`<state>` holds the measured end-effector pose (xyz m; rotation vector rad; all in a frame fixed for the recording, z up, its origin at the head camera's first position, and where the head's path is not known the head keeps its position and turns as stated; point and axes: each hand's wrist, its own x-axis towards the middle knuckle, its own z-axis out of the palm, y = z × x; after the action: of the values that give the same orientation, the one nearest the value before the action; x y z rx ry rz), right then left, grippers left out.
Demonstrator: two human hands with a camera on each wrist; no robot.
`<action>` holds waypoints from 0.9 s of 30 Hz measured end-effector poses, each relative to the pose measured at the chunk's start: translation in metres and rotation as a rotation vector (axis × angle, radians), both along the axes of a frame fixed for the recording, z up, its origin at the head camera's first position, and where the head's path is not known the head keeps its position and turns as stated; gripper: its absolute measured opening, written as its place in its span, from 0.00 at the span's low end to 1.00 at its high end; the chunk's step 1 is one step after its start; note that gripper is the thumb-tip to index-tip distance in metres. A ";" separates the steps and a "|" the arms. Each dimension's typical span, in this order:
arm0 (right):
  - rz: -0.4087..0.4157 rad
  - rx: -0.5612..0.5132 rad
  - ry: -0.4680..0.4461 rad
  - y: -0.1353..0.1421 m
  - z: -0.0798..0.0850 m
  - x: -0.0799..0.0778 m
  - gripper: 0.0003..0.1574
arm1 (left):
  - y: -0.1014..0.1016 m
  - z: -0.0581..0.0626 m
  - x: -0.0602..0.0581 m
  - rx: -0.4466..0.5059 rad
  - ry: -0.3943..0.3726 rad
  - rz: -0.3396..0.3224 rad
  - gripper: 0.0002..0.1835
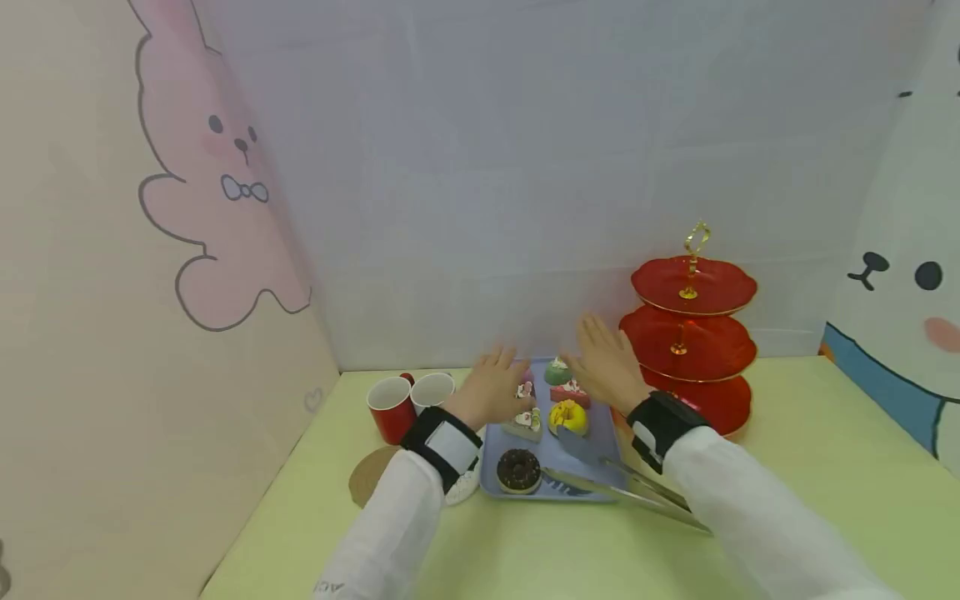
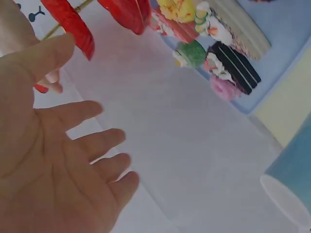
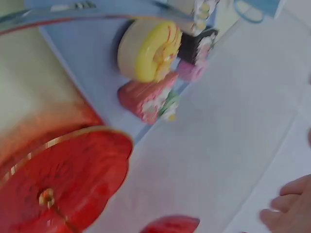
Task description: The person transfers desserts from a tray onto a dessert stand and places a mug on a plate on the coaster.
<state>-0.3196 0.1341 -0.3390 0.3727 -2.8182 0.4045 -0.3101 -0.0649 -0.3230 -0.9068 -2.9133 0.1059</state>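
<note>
Both hands hover over the far half of a light blue tray (image 1: 551,454), holding nothing. My left hand (image 1: 491,390) is above the tray's left side, its fingers spread in the left wrist view. Over the tray's right side is my right hand (image 1: 606,362), fingers extended and pointing away. Between and below them lie a yellow donut (image 1: 567,417), a pink cake slice (image 1: 570,393), a green-and-white sweet (image 1: 557,372) and a pale cake slice (image 1: 525,425). A chocolate donut (image 1: 518,471) sits at the tray's near left corner. Metal tongs (image 1: 622,492) lie across its near right edge.
A red three-tier stand (image 1: 688,354) with a gold handle rises right of the tray. On the left are a red mug (image 1: 392,414), a second mug (image 1: 432,390), blue outside (image 2: 294,170), and a brown coaster (image 1: 370,477). A pale wall (image 1: 525,167) closes the back.
</note>
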 end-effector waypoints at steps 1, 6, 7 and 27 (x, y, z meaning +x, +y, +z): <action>0.027 -0.041 -0.016 0.003 -0.001 0.005 0.44 | -0.002 -0.004 0.006 -0.001 -0.038 0.007 0.36; 0.153 -0.157 -0.171 0.027 -0.019 0.038 0.43 | -0.017 -0.036 0.036 0.074 -0.193 0.070 0.38; 0.166 -0.155 -0.207 0.032 -0.026 0.045 0.43 | -0.021 -0.044 0.041 0.089 -0.199 0.079 0.37; 0.218 -0.179 -0.422 0.080 -0.111 0.095 0.32 | -0.067 -0.132 0.077 0.194 0.093 -0.128 0.17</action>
<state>-0.2241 0.2143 -0.4496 0.6227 -3.1159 0.8679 -0.2330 -0.1318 -0.4550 -1.0215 -2.7138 -0.1378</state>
